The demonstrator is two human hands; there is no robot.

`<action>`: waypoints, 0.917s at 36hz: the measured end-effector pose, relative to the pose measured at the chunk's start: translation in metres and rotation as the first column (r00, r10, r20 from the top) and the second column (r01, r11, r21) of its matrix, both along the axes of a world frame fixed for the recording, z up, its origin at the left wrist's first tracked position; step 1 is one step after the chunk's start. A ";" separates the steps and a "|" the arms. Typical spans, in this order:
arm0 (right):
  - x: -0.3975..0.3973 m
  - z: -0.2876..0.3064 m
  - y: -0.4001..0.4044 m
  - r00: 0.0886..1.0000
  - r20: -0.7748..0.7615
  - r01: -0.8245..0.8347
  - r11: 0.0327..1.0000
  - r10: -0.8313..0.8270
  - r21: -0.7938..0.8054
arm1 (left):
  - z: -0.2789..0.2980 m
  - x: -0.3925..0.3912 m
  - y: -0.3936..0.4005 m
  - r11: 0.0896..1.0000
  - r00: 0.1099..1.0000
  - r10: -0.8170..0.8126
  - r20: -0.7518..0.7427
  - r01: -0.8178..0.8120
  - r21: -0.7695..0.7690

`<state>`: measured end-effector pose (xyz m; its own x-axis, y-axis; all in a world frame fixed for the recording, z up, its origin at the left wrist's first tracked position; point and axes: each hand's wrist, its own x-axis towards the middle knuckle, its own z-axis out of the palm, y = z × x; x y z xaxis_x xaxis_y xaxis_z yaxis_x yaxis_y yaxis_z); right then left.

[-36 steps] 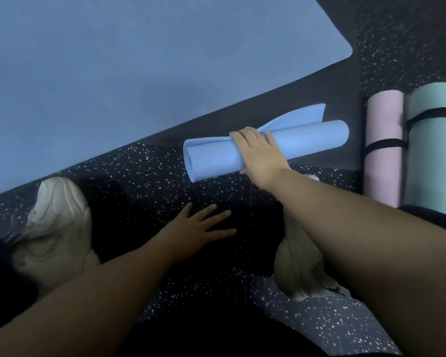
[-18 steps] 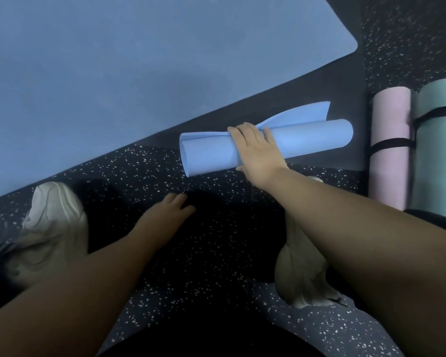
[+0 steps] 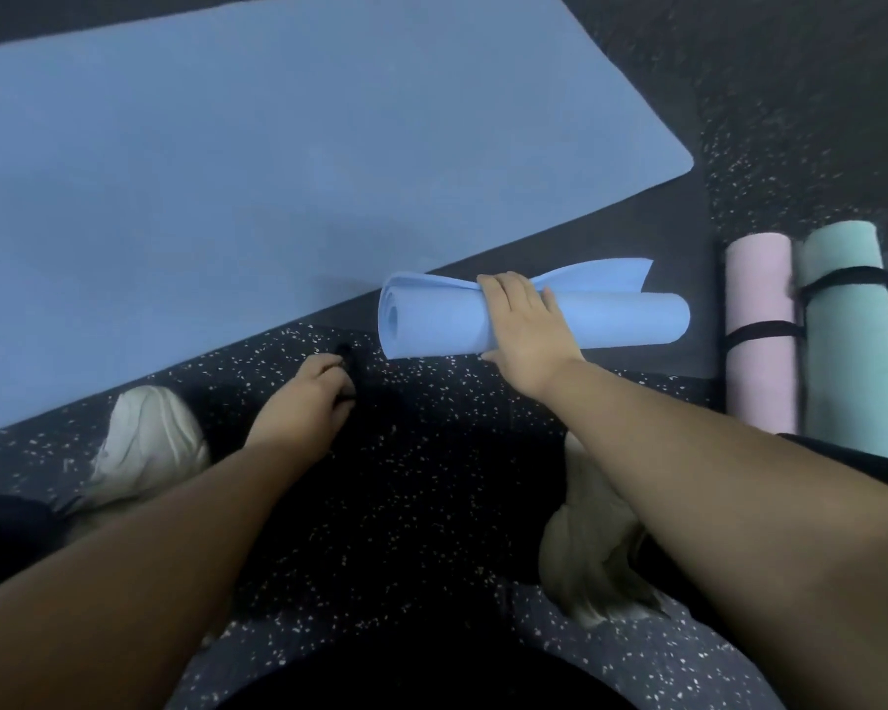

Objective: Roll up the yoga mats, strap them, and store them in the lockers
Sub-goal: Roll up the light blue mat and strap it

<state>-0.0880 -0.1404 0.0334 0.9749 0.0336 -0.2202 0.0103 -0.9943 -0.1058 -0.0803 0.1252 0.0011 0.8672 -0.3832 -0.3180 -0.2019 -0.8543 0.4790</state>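
Nearest the camera, two bare forearms reach forward over a dark rubber floor (image 3: 431, 504) flecked with pale specks. A pale, creased sneaker (image 3: 147, 443) sits at the left, and a second sneaker (image 3: 590, 571), likewise pale, lies under the right forearm.

The left hand (image 3: 308, 402) is curled down at the floor, its fingers closed around a narrow black strap (image 3: 348, 368) that shows just beyond the knuckles.

Farther out, the right hand (image 3: 526, 330) lies palm-down over the middle of a light blue rolled mat (image 3: 611, 320), fingers draped across the top and thumb under the near side, pressing the roll in place. The roll is a smooth foam cylinder lying crosswise; its spiral end faces left, and a loose flap of its outer edge sticks up behind the hand.

To the right, two strapped rolls lie side by side, touching: a pink rolled mat (image 3: 759, 299) and a teal rolled mat (image 3: 849, 376), each cinched by a black band.

Farthest, a large blue mat (image 3: 278, 171) lies flat and unrolled, matte, with a rounded corner at the right.
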 end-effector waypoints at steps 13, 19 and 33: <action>-0.021 0.047 0.027 0.998 0.056 0.009 0.994 -0.015 0.109 | 0.074 0.009 0.011 0.970 0.990 0.132 0.047 -0.119 -0.210; -0.033 0.074 0.040 0.992 0.123 0.007 0.969 -0.039 0.248 | 0.117 0.007 0.015 0.883 0.964 0.263 0.031 -0.228 -0.410; -0.066 0.124 0.063 0.958 0.257 0.003 0.902 -0.126 0.431 | 0.200 -0.025 0.024 0.824 0.935 0.290 0.205 -0.135 -0.551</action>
